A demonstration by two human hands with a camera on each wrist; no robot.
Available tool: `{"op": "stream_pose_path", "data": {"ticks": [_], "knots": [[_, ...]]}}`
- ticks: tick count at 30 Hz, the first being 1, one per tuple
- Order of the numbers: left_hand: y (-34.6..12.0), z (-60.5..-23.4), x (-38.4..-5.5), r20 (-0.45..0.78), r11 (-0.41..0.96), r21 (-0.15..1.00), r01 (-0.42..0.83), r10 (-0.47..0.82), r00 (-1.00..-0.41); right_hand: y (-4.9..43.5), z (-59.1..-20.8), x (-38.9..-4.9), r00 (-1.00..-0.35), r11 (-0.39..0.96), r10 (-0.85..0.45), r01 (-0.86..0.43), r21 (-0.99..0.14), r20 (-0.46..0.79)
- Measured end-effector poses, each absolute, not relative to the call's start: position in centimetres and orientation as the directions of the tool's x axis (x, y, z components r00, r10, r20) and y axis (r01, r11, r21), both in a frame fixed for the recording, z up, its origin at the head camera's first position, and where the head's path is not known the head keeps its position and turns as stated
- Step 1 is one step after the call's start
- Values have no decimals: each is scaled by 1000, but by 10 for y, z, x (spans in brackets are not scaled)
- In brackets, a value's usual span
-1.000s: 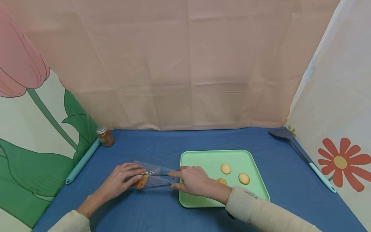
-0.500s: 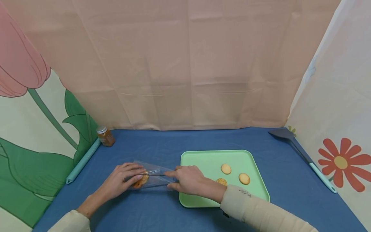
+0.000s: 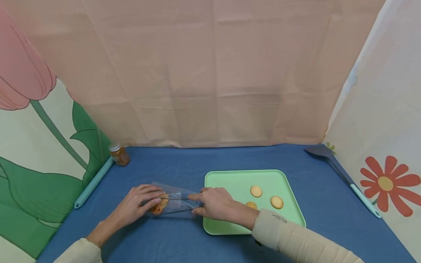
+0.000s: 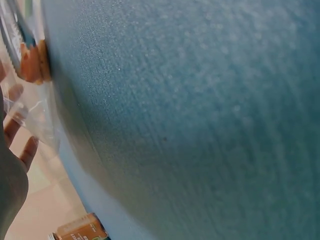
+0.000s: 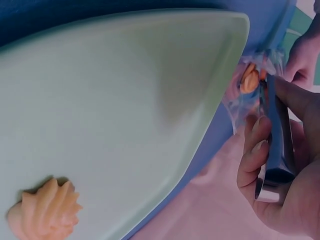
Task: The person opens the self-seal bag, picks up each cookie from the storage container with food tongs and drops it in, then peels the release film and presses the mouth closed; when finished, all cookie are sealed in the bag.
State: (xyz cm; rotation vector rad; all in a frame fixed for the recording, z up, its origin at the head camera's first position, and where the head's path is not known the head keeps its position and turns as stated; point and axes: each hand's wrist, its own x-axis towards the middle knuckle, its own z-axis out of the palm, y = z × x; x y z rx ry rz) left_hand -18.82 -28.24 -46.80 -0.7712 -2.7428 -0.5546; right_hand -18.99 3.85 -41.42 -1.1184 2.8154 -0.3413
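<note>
My right hand (image 3: 215, 204) grips metal tongs (image 5: 274, 120), whose arms reach left into a clear plastic bag (image 3: 175, 190). At the left end of the bag are golden cookies (image 3: 159, 207), close to the tong tips; whether the tips touch them, I cannot tell. My left hand (image 3: 136, 201) holds that end between thumb and fingers. The left wrist view shows its fingers (image 4: 30, 150) behind the see-through film, with orange-brown cookies (image 4: 34, 62) inside. To the right, partly under my right forearm, lies a green tray (image 3: 230, 179) bearing three cookies, one of them swirled (image 5: 47, 212).
A spice jar (image 3: 120, 155) with a silver lid stands at the back left, beside a rolled pale-blue item (image 3: 94, 183). A dark spatula (image 3: 338, 170) with a light handle lies at the right edge. Blue cloth (image 3: 171, 241) covers the table.
My right hand has shifted slightly left with the tongs. The cookies in the bag have turned or moved a little. My left hand and the tray stay where they were.
</note>
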Motion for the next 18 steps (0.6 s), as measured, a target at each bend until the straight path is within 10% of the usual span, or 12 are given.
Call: {"op": "stream_pose_path", "data": {"ticks": [18], "knots": [[-283,-467,-187,321,780,300,549,460,-828,50,-405,-189,-753,731,-658,-632,-259,-20]]}}
